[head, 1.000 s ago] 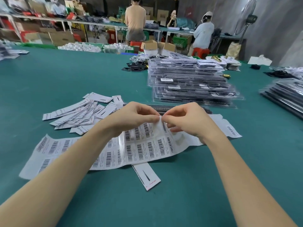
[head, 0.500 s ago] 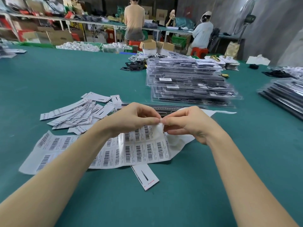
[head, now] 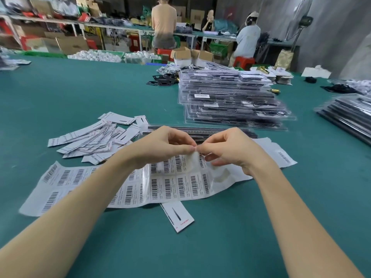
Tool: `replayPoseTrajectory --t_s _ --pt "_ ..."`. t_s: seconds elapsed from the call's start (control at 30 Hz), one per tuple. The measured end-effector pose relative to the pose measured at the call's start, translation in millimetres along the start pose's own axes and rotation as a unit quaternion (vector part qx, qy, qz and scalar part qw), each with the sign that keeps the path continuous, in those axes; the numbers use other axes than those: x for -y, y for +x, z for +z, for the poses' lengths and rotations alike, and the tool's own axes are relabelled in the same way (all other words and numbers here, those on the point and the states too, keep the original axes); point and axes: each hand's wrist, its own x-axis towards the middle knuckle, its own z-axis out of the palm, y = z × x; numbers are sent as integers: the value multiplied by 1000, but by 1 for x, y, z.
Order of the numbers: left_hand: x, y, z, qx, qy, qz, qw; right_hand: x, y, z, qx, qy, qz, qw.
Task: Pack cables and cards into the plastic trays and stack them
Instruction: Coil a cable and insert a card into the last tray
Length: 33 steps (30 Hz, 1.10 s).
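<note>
Head | left hand (head: 160, 146), right hand (head: 226, 149) both pinching barcode sheet (head: 170, 183) top edge; green table (head: 230, 243) bare nearside

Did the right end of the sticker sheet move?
Yes. The sticker sheet shifted: its right end, flat on the table a second ago, lifted midway, and now lies flat again.

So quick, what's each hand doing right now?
Left hand: pinching the top edge of the white barcode label sheet.
Right hand: pinching the same sheet beside it.
</note>
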Motion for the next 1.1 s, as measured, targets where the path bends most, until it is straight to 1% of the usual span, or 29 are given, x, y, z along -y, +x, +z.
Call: replayPoseTrajectory --t_s 0.1,0.17,0.23,0.3,0.37,0.4,0.47,0.53,0.57,0.63,0.73,0.87,0.93,1.0,1.03,1.1 --pt "-1 -1 1 3 2 0 1000 -1 0 -3 14 10 16 1000" --pt "-1 -1 -1 -3 6 -8 1000 -2 0 -7 4 40 30 999" --pt "-1 -2 -4 -11 30 -22 999 -5 -1 -18 -25 107 46 993" --pt "0 -2 -3 -17 80 -28 996 -9 -2 -31 -33 207 46 977" --pt "-3 0 3 -8 130 -18 991 -12 -1 -38 -41 283 37 957" --pt "-6 1 8 1 148 -10 989 -13 0 -37 -50 304 34 951" --pt "-10 2 19 3 173 5 985 -15 4 -29 -59 301 26 951" --pt "-11 2 25 -47 189 48 980 -15 9 -17 -64 259 21 964" --pt "-12 2 26 -85 183 75 977 -15 11 -11 -71 248 22 966" --pt "-12 0 27 -146 134 112 974 -12 15 2 -86 261 29 961" --pt "-11 0 23 -180 91 144 969 -1 21 20 -74 322 35 943" --pt "-3 -1 5 -219 101 163 957 9 29 32 -75 361 62 927" --pt "1 0 -2 -239 96 166 952 8 33 36 -61 371 75 924" --pt "6 1 -6 -264 63 138 953 7 37 40 -43 359 77 929" --pt "9 2 -9 -270 25 105 957 5 39 41 -44 341 72 936" --pt "15 2 -16 -259 -85 24 962 0 44 43 -69 261 31 962"
